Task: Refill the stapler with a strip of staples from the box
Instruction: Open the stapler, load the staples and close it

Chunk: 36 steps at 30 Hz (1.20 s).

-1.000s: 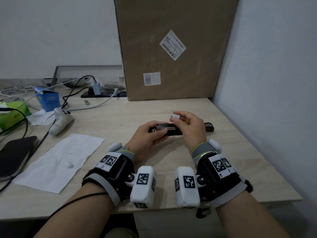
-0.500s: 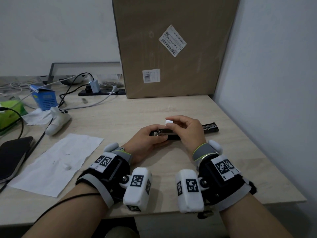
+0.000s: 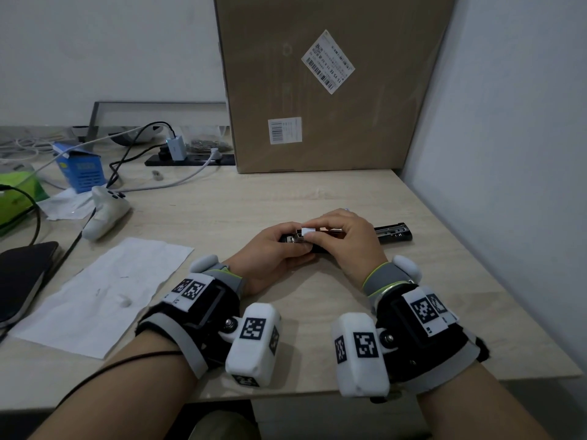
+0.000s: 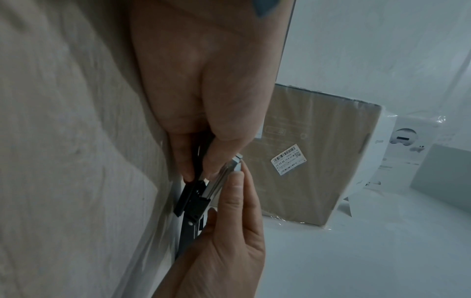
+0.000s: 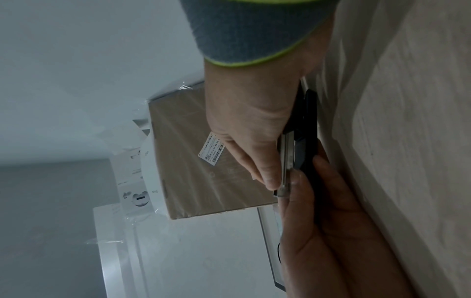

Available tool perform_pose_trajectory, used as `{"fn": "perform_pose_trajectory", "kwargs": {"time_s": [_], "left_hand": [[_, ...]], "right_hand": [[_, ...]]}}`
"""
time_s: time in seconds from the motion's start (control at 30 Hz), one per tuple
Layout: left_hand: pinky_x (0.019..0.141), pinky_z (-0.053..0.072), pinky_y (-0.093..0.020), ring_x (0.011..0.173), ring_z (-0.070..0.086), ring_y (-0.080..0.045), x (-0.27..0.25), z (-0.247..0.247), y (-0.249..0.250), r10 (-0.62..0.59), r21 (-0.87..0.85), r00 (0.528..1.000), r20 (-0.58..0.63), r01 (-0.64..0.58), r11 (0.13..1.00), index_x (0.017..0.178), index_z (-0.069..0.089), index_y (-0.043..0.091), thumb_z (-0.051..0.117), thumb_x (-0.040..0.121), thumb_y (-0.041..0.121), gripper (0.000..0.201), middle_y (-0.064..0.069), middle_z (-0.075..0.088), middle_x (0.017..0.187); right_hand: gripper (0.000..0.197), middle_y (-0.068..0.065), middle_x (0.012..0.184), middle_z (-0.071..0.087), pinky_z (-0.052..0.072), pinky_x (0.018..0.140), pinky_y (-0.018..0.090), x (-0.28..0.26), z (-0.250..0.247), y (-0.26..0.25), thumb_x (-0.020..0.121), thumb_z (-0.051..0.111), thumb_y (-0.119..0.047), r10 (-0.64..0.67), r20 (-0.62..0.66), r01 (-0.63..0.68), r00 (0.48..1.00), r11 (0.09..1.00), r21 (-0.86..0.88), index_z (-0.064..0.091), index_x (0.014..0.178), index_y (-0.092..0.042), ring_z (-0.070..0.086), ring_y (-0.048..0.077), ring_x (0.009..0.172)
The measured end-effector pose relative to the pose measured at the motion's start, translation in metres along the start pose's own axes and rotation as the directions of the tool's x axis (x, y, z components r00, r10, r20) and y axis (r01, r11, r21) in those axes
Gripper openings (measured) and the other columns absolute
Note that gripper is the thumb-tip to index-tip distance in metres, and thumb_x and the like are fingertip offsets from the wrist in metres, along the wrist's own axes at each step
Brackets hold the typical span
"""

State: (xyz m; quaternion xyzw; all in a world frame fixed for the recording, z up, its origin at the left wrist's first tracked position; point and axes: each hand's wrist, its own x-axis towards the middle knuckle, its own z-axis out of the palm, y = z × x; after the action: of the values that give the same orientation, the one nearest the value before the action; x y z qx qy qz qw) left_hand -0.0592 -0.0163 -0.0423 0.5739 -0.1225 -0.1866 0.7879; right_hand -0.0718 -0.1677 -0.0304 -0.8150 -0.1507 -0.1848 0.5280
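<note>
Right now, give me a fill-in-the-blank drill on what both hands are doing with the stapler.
1. The stapler lies opened out on the ____.
2. The left hand grips the stapler at its ____ end.
3. The right hand pinches the ____ of staples over the stapler's channel.

Missing words: desk; left; strip

The black stapler [image 3: 392,233] lies opened flat on the bench [image 3: 317,192], in front of the big cardboard box [image 3: 317,84], its metal staple channel facing up. A silvery strip of staples [image 3: 307,231] sits over the channel's left end. The blue staple box [image 3: 83,168] stands well left of the cardboard box, flap open.
</note>
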Motion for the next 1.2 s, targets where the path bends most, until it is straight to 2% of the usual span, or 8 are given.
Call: {"fn": "perform_pose_trajectory", "kwargs": {"time_s": [0.17,0.33,0.4,0.47,0.63,0.7,0.93,1.2], "left_hand": [[0.093,0.051,-0.031,0.103,0.059,-0.027,-0.0017,0.0006,0.0002,0.010,0.012,1.000,0.001,-0.010,1.000,0.114,0.054,-0.004,0.045,0.087,-0.014,0.030,-0.022,0.054,0.115],[0.090,0.053,-0.029,0.100,0.062,-0.026,-0.0023,0.0005,0.0006,0.008,-0.003,1.000,-0.008,-0.008,1.000,0.103,0.059,0.000,0.047,0.086,-0.015,0.025,-0.020,0.058,0.110],[0.090,0.053,-0.029,0.100,0.062,-0.026,-0.0021,0.0002,0.0011,0.006,0.004,1.000,-0.017,-0.005,1.000,0.104,0.059,0.000,0.048,0.086,-0.014,0.025,-0.021,0.058,0.112],[0.090,0.054,-0.029,0.100,0.063,-0.026,-0.0024,0.0000,0.0022,0.002,0.018,1.000,-0.019,-0.002,1.000,0.105,0.059,0.000,0.050,0.086,-0.013,0.025,-0.021,0.059,0.112],[0.087,0.055,-0.026,0.105,0.063,-0.024,-0.0032,0.0005,0.0054,-0.014,0.030,1.000,-0.021,0.015,0.999,0.104,0.063,0.005,0.054,0.087,-0.001,0.019,-0.015,0.063,0.111],[0.085,0.055,-0.026,0.106,0.062,-0.024,-0.0020,0.0004,0.0058,-0.023,0.022,0.999,-0.029,0.024,0.999,0.105,0.062,0.005,0.052,0.090,0.005,0.018,-0.015,0.063,0.113],[0.083,0.057,-0.028,0.110,0.059,-0.027,-0.0005,-0.0004,0.0064,-0.028,-0.036,0.998,-0.062,0.026,0.999,0.118,0.057,-0.006,0.045,0.094,0.011,0.032,-0.021,0.058,0.121],[0.077,0.059,-0.028,0.106,0.058,-0.028,-0.0007,0.0016,0.0078,-0.034,-0.059,0.997,-0.075,0.030,0.998,0.101,0.059,0.002,0.042,0.090,0.001,0.020,-0.020,0.055,0.117]], "right_hand": [[0.014,0.000,0.086,0.066,0.035,0.079,0.008,0.0010,-0.0010,0.0020,0.074,0.074,-0.023,-0.026,0.017,0.028,1.000,0.990,-0.138,0.076,0.088,-0.023,0.050,0.013,0.092],[0.016,-0.002,0.085,0.069,0.042,0.087,0.042,0.0013,-0.0024,0.0027,0.070,0.074,-0.032,-0.054,0.008,0.055,0.998,0.973,-0.223,0.075,0.086,-0.029,0.052,0.018,0.092],[0.017,-0.004,0.083,0.069,0.042,0.085,0.048,0.0010,-0.0033,0.0028,0.069,0.071,-0.035,-0.074,0.004,0.073,0.997,0.966,-0.249,0.075,0.084,-0.030,0.055,0.018,0.089],[0.017,-0.003,0.079,0.069,0.045,0.084,0.044,0.0008,-0.0042,0.0013,0.069,0.071,-0.033,-0.082,-0.002,0.080,0.997,0.967,-0.241,0.076,0.084,-0.027,0.058,0.017,0.084],[0.014,-0.001,0.081,0.072,0.044,0.074,0.009,0.0009,-0.0059,-0.0006,0.075,0.072,-0.016,-0.033,-0.056,0.026,0.998,0.993,-0.116,0.076,0.089,-0.017,0.061,0.005,0.076],[0.015,-0.001,0.088,0.074,0.041,0.072,0.003,0.0021,-0.0058,0.0015,0.077,0.071,-0.016,-0.020,-0.093,0.008,0.995,0.993,-0.119,0.075,0.091,-0.016,0.062,0.003,0.076],[0.016,-0.001,0.073,0.069,0.040,0.067,0.005,0.0045,-0.0063,0.0065,0.079,0.068,-0.016,0.014,-0.150,-0.030,0.989,0.994,-0.103,0.070,0.095,-0.017,0.064,0.013,0.076],[0.009,0.002,0.074,0.071,0.051,0.075,0.023,0.0038,-0.0052,0.0044,0.076,0.071,-0.012,0.050,-0.133,-0.050,0.990,0.999,0.006,0.068,0.084,-0.014,0.069,0.014,0.078]]}}
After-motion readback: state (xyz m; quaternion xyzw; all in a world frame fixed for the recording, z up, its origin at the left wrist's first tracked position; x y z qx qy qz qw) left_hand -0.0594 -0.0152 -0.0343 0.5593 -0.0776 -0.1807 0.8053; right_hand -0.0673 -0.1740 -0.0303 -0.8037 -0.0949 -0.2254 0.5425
